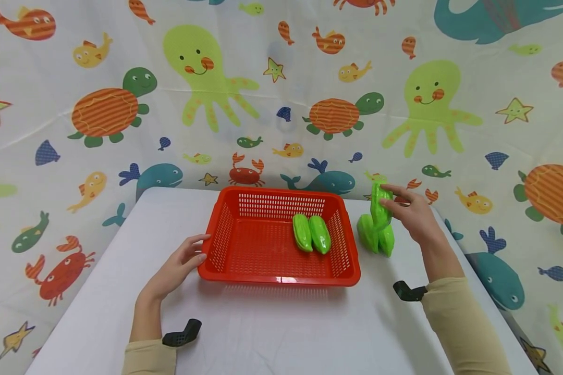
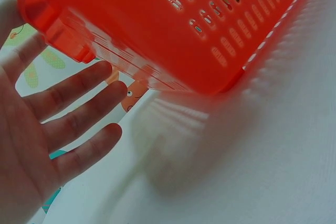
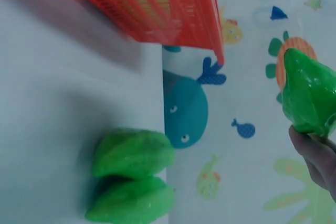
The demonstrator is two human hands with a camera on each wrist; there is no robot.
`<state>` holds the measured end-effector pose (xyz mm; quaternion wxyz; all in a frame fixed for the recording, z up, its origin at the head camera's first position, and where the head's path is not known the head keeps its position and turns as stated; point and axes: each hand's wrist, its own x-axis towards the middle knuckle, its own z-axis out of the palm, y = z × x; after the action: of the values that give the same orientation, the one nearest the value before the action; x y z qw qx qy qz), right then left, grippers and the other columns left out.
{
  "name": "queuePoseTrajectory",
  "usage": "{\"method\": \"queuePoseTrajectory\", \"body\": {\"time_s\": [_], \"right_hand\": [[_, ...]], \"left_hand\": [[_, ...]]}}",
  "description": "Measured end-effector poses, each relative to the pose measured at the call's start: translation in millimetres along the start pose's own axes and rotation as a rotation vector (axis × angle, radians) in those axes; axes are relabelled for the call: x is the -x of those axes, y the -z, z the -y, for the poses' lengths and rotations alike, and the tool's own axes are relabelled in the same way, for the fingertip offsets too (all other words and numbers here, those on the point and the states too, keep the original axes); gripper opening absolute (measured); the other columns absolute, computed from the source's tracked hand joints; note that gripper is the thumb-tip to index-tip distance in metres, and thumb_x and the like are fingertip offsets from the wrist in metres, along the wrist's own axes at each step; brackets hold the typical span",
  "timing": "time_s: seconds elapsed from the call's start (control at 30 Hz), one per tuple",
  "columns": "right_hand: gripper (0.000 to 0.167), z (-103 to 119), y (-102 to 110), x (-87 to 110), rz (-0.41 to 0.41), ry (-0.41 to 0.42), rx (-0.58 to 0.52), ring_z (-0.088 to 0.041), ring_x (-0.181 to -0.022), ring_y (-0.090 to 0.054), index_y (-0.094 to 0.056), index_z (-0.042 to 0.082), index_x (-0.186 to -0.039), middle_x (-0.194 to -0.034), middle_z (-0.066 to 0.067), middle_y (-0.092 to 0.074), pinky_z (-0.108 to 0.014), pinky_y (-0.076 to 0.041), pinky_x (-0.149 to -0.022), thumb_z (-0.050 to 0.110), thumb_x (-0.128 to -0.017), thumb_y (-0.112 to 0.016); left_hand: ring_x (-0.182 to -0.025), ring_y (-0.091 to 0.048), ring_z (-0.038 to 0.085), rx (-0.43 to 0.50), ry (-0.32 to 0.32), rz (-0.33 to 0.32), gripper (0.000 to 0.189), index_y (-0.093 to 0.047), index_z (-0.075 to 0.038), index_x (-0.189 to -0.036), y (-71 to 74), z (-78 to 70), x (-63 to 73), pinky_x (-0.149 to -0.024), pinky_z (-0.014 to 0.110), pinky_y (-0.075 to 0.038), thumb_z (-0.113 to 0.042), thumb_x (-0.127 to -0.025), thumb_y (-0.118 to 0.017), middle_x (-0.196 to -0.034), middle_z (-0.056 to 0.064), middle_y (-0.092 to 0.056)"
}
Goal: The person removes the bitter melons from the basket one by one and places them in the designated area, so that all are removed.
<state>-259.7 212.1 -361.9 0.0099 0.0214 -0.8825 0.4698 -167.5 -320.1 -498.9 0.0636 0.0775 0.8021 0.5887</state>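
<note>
My right hand (image 1: 415,213) pinches a glossy green star fruit (image 1: 380,205), held upright above the table to the right of the basket. Behind and below it, two more green star fruits (image 3: 134,153) lie side by side on the table. The red plastic basket (image 1: 279,282) has perforated walls and stands in the middle. Inside it, toward the right, rest two green star fruits (image 1: 310,233) next to each other. At the basket's left rim is my left hand (image 1: 180,265), its fingers spread and nearly straight in the left wrist view, the thumb side touching the rim.
A white-covered table (image 1: 262,328) carries everything. Close behind its far edge hangs a curtain (image 1: 281,104) printed with sea animals. A black wrist camera mount (image 1: 183,333) sits on the left sleeve, another mount (image 1: 409,291) on the right one.
</note>
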Motion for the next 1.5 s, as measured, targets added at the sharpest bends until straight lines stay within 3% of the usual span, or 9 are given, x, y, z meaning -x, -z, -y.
{"method": "queuePoseTrajectory", "body": {"time_s": [0.17, 0.33, 0.47, 0.7, 0.83, 0.97, 1.13, 1.5], "right_hand": [[0.058, -12.8, 13.1, 1.7, -0.018, 0.014, -0.024, -0.019, -0.107, -0.053, -0.048, 0.011, -0.144, -0.142, -0.016, -0.039, -0.014, -0.051, -0.077, 0.038, -0.095, -0.063], [0.057, -30.6, 24.1, 2.4, -0.016, 0.029, -0.016, -0.01, -0.104, -0.052, -0.045, 0.005, -0.145, -0.142, -0.02, -0.039, -0.014, -0.052, -0.077, 0.032, -0.097, -0.061], [0.059, -45.6, 31.3, 3.6, -0.014, -0.016, -0.012, -0.006, -0.102, -0.051, -0.042, 0.004, -0.146, -0.143, -0.023, -0.035, -0.015, -0.053, -0.078, 0.033, -0.098, -0.06], [0.066, -74.2, 37.8, 2.0, 0.033, -0.149, -0.01, -0.028, -0.119, -0.047, -0.037, 0.005, -0.149, -0.149, -0.028, -0.031, -0.022, -0.053, -0.085, 0.04, -0.097, -0.057], [0.069, -91.8, 37.9, -0.2, 0.059, -0.204, -0.049, -0.04, -0.13, -0.038, -0.032, 0.005, -0.152, -0.152, -0.029, -0.025, -0.043, -0.046, -0.101, 0.041, -0.098, -0.056], [0.068, -108.5, 36.8, -1.2, 0.056, -0.244, -0.07, -0.043, -0.135, -0.03, -0.03, 0.006, -0.152, -0.155, -0.03, -0.018, -0.057, -0.035, -0.107, 0.04, -0.099, -0.055], [0.064, -123.9, 35.9, -2.2, 0.057, -0.275, -0.086, -0.043, -0.135, -0.029, -0.029, 0.008, -0.153, -0.157, -0.029, -0.016, -0.059, -0.033, -0.108, 0.037, -0.101, -0.052], [0.062, -141.8, 33.0, -10.1, 0.138, -0.366, -0.078, -0.045, -0.142, -0.019, -0.027, 0.009, -0.154, -0.159, -0.027, -0.006, -0.059, -0.027, -0.111, 0.034, -0.102, -0.051]], "left_hand": [[-0.129, -0.044, 0.038, 0.009, -0.001, 0.002, 0.058, -0.037, -0.024, -0.148, 0.3, 0.1, 0.7, -0.096, 0.056, -0.048, -0.037, -0.096, -0.061, -0.145, 0.015, -0.042], [-0.13, -0.044, 0.038, 0.01, -0.002, 0.002, 0.058, -0.037, -0.024, -0.148, 0.2, 0.5, 1.1, -0.096, 0.056, -0.048, -0.036, -0.096, -0.061, -0.146, 0.015, -0.041], [-0.13, -0.044, 0.038, 0.011, -0.004, 0.002, 0.058, -0.037, -0.024, -0.148, 0.1, 0.0, 1.4, -0.096, 0.056, -0.047, -0.036, -0.096, -0.061, -0.146, 0.016, -0.042], [-0.129, -0.045, 0.038, 0.002, -0.003, 0.005, 0.058, -0.036, -0.024, -0.148, 1.6, 0.8, 0.3, -0.096, 0.056, -0.047, -0.037, -0.096, -0.059, -0.145, 0.016, -0.042], [-0.129, -0.045, 0.037, 0.0, -0.008, 0.004, 0.057, -0.036, -0.024, -0.147, 2.2, 0.8, -1.0, -0.096, 0.056, -0.047, -0.038, -0.097, -0.059, -0.145, 0.015, -0.043], [-0.128, -0.047, 0.037, 0.0, -0.014, 0.005, 0.056, -0.037, -0.024, -0.147, 1.4, -0.1, -0.8, -0.097, 0.056, -0.047, -0.037, -0.097, -0.059, -0.143, 0.015, -0.045], [-0.128, -0.046, 0.037, 0.004, -0.018, 0.01, 0.057, -0.036, -0.024, -0.148, 0.5, -1.6, -0.1, -0.097, 0.056, -0.047, -0.035, -0.098, -0.058, -0.143, 0.016, -0.045], [-0.128, -0.046, 0.037, 0.0, -0.011, 0.006, 0.057, -0.036, -0.023, -0.148, -0.4, -0.3, 0.4, -0.096, 0.056, -0.047, -0.036, -0.097, -0.059, -0.143, 0.016, -0.044]]}}
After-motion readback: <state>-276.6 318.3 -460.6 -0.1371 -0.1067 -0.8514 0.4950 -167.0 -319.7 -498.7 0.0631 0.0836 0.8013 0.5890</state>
